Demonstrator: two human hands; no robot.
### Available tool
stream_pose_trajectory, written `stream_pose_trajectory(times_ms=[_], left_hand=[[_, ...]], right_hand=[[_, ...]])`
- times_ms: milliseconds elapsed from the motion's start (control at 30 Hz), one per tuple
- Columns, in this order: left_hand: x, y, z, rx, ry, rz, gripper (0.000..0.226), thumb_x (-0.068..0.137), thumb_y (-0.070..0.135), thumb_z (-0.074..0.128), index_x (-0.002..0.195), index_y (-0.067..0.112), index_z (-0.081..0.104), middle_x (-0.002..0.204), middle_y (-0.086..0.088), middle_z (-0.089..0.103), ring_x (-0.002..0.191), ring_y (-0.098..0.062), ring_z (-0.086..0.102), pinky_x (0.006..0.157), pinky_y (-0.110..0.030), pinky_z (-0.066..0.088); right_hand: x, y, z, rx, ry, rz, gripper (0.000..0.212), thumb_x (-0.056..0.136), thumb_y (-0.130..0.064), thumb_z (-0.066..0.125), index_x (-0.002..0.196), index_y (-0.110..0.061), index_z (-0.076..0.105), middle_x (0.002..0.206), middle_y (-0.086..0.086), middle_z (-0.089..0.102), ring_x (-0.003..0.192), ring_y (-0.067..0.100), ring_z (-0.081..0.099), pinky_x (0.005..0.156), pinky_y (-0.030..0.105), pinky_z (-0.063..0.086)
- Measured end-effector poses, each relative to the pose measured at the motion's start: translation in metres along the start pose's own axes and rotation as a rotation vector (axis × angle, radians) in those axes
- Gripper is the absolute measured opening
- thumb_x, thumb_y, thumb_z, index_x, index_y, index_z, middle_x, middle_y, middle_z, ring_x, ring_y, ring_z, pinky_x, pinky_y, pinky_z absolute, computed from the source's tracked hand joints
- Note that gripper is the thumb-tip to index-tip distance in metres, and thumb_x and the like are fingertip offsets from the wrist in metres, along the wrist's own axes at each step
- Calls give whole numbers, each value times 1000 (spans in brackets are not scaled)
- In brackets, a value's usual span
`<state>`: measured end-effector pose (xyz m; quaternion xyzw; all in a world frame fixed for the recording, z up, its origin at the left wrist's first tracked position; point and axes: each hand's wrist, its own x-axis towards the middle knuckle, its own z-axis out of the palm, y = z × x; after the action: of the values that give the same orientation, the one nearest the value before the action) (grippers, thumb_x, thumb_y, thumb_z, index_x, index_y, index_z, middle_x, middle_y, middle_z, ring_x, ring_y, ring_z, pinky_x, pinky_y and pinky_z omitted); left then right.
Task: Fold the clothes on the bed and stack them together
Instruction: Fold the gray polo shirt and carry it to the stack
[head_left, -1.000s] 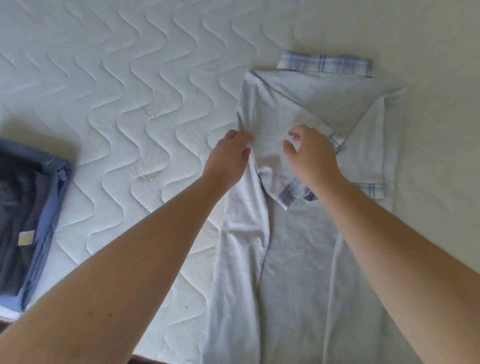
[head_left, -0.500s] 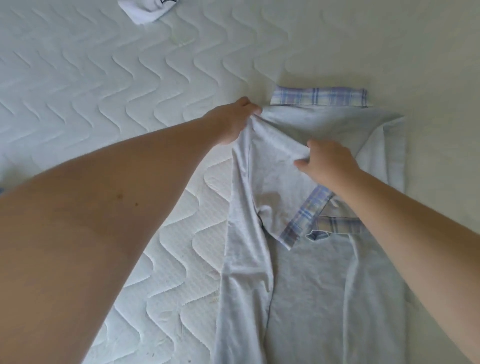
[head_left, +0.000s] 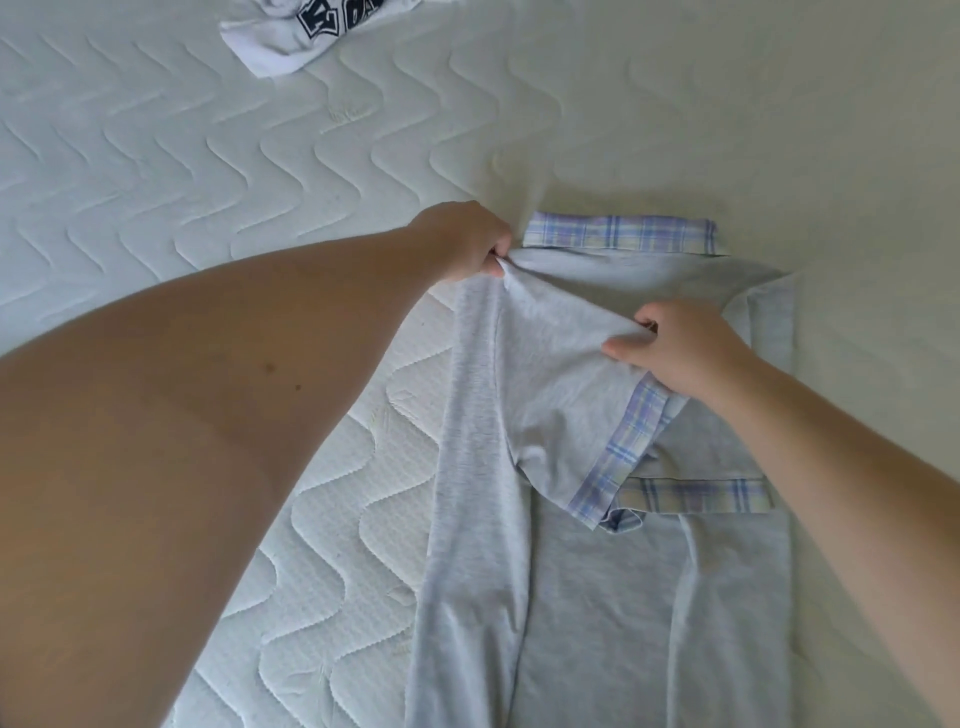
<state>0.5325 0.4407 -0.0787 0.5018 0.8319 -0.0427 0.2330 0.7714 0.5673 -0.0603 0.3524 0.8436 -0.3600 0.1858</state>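
A light grey polo shirt (head_left: 597, 597) with a plaid collar and plaid sleeve cuffs lies on the white quilted mattress (head_left: 208, 182), back up, collar away from me. Both sides are folded inward. My left hand (head_left: 470, 241) pinches the shirt's upper left shoulder corner beside the collar. My right hand (head_left: 680, 348) pinches the upper edge of the left sleeve, which lies folded across the shirt's back. The fabric between my hands is pulled taut.
A crumpled white garment with dark block letters (head_left: 306, 36) lies at the top edge of view, left of centre. My left forearm covers much of the mattress at the left.
My left hand moved up from the sleeve's base to the shoulder corner by the collar. The view tilted up; the dark folded clothes at left left the frame and the white garment came into view.
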Motion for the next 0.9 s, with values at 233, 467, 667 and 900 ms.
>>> stream_pose_trajectory(times_ms=[233, 467, 667, 900], left_hand=[[3, -2, 19, -135, 103, -57, 30, 90, 39, 67, 104, 14, 61, 99, 0, 49, 92, -21, 51, 76, -32, 36], [-6, -16, 16, -167, 39, -33, 47, 84, 48, 71, 121, 19, 63, 129, -8, 44, 114, -25, 46, 97, -41, 42], [-14, -2, 27, -117, 206, -107, 39, 83, 40, 74, 111, 18, 59, 124, -8, 45, 114, -26, 46, 95, -41, 38], [-55, 39, 65, -447, 416, -43, 18, 97, 29, 59, 92, 11, 58, 83, 1, 55, 76, -19, 57, 72, -35, 49]], right_hand=[[-6, 20, 6, -117, 16, 119, 36, 86, -42, 71, 89, -13, 49, 70, 0, 53, 59, 15, 51, 49, 27, 30], [-21, 10, -6, 198, -28, 221, 20, 82, -25, 73, 92, -8, 72, 86, 16, 73, 78, 32, 69, 65, 35, 54], [-30, 23, 10, 319, 122, 279, 23, 83, -29, 76, 92, -10, 69, 75, -1, 67, 67, 16, 62, 57, 25, 44], [-60, 10, 49, 191, 516, 4, 8, 87, -20, 69, 93, -15, 67, 69, -3, 62, 58, 6, 54, 51, 9, 35]])
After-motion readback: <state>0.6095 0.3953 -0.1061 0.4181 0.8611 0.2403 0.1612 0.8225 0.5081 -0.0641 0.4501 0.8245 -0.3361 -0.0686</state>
